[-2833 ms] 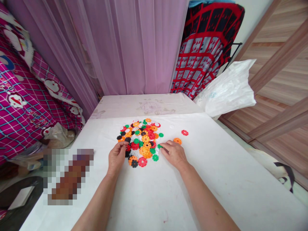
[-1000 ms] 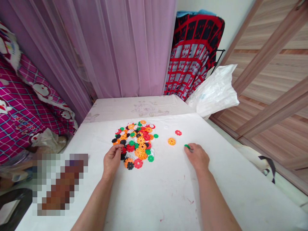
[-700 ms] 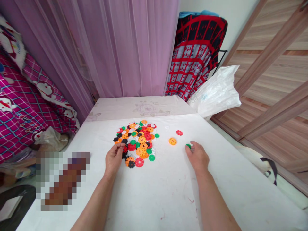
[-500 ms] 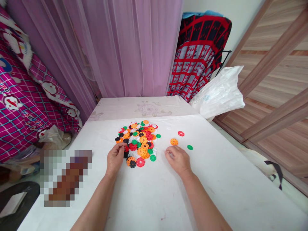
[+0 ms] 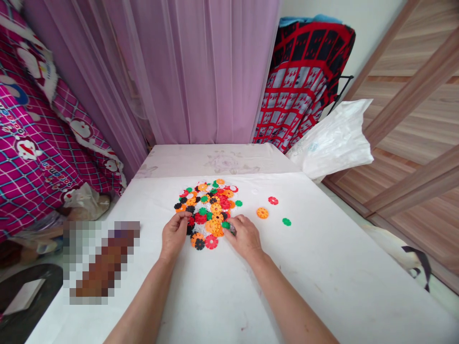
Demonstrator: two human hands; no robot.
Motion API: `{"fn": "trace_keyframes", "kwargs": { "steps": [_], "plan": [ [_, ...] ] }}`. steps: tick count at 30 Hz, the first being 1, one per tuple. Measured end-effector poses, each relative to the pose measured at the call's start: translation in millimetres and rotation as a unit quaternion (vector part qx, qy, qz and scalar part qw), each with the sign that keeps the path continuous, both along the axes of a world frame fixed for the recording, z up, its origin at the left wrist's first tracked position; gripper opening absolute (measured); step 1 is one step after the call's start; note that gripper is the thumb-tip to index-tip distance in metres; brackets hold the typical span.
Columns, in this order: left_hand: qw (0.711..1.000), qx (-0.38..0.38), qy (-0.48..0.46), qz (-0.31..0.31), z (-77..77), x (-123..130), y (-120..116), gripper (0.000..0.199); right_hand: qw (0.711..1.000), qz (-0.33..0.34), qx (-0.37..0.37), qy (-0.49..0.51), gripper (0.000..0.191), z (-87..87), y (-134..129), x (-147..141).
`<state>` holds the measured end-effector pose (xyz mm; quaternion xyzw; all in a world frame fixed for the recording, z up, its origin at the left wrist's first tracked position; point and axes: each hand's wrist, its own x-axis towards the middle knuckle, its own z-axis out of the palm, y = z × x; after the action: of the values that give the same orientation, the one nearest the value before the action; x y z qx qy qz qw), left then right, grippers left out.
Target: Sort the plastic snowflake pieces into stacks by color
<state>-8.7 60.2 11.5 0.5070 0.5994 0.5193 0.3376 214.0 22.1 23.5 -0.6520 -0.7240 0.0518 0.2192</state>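
A pile of plastic snowflake discs (image 5: 216, 208) in red, orange, green, black and white lies on the white-covered table. My left hand (image 5: 175, 235) rests at the pile's left edge, thumb and fingertips pinched together beside black and red discs; whatever they hold is too small to make out. At the pile's right edge, my right hand (image 5: 246, 236) has its thumb and fingers closed around a green snowflake disc (image 5: 233, 230), partly hidden by the fingers. Apart from the pile, to the right, lie an orange disc (image 5: 262, 213), a red disc (image 5: 273, 200) and a green disc (image 5: 287, 222).
A white plastic bag (image 5: 333, 141) stands beyond the table's far right corner. Purple curtains (image 5: 215, 71) hang behind the table. A pink patterned cloth (image 5: 53, 138) is on the left, near a blurred-out patch (image 5: 103, 263) at the table's left edge. Wooden doors (image 5: 412, 119) stand right.
My right hand has moved left from beside the loose orange disc to the pile's right edge and closed on a green disc. My left hand stays at the pile, still pinched.
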Motion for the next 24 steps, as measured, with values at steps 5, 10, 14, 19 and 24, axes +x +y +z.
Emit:
{"fn": "trace_keyframes", "kwargs": {
  "steps": [5, 10, 14, 19, 24],
  "plan": [
    [1.0, 0.003, -0.005, 0.004, 2.4, 1.9, -0.1, 0.03, 0.999, 0.03, -0.028, 0.016, 0.028, 0.4, 0.9, 4.7],
    [1.0, -0.005, -0.009, 0.001, 3.2, 2.3, -1.2, 0.03, 0.999, 0.013, -0.041, 0.023, 0.025, 1.2, 5.4, 4.3],
    [1.0, -0.008, -0.001, 0.002, 1.9, 1.4, -1.3, 0.029, 0.996, -0.017, -0.082, 0.028, 0.022, 7.2, 13.1, -0.7],
    [1.0, -0.002, 0.004, 0.003, -1.4, -0.4, 1.1, 0.029, 0.994, -0.039, -0.089, 0.055, 0.02, 6.9, 17.3, -4.1],
    [1.0, 0.002, 0.007, 0.008, -1.1, -0.5, 2.6, 0.028, 0.985, -0.038, -0.005, 0.17, 0.019, -2.9, 9.2, 9.9]
  ]
}}
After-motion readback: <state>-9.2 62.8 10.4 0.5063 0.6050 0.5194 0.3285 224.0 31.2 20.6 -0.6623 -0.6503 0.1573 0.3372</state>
